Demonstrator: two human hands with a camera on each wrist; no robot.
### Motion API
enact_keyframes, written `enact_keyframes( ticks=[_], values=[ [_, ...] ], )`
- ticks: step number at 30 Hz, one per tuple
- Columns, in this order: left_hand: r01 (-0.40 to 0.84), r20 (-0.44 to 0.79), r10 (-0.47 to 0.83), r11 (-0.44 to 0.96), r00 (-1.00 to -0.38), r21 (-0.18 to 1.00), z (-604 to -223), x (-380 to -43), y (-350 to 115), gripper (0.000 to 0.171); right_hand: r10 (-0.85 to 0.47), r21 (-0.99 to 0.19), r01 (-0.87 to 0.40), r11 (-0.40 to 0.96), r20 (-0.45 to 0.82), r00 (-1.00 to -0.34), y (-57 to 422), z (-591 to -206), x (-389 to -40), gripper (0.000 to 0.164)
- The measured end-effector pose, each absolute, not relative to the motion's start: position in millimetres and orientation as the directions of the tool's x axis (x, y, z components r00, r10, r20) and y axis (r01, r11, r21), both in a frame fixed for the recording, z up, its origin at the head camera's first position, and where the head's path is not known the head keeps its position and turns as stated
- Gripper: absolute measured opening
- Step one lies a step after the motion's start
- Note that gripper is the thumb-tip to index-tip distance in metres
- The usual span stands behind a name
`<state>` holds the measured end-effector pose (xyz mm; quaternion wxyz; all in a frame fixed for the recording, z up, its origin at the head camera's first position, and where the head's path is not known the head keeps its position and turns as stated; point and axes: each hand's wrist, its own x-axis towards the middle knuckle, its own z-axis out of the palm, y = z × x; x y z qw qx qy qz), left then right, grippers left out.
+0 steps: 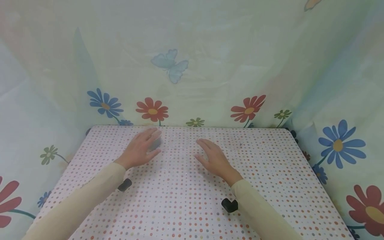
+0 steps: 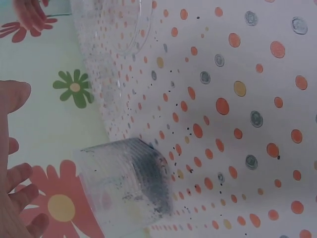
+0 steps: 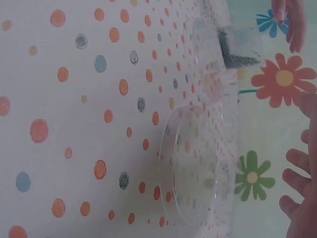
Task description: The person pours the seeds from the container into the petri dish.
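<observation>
My left hand (image 1: 139, 148) hovers over the far left part of the table, fingers spread loosely and holding nothing. Beside its fingers stands a clear container (image 2: 124, 183) with dark grey grains inside; in the head view the hand partly hides it. My right hand (image 1: 214, 158) is held above the table right of centre, its thumb apart from the fingers, with nothing in it. Two shallow clear round dishes, a nearer dish (image 3: 188, 168) and a farther dish (image 3: 203, 64), lie on the table in the right wrist view. They barely show in the head view.
A white table (image 1: 180, 206) with coloured dots lies under both hands. Small dark specks are scattered on it near the container. Flowered cloth (image 1: 210, 66) hangs behind and at both sides. Black pieces sit at the left wrist (image 1: 124, 185) and right wrist (image 1: 229, 205).
</observation>
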<state>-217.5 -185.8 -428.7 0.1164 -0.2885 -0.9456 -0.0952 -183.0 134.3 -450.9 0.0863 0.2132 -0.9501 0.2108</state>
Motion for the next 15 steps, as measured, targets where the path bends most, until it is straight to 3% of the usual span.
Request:
enact_keyframes(
  ticks=[15],
  values=[
    [0.523,0.281,0.468,0.837,-0.838,0.163,-426.7,-220.0,-192.9,0.072,-0.384,-0.404,-0.472,0.784,0.281,-0.879,127.3,-458.6,-189.5,0.055]
  ],
)
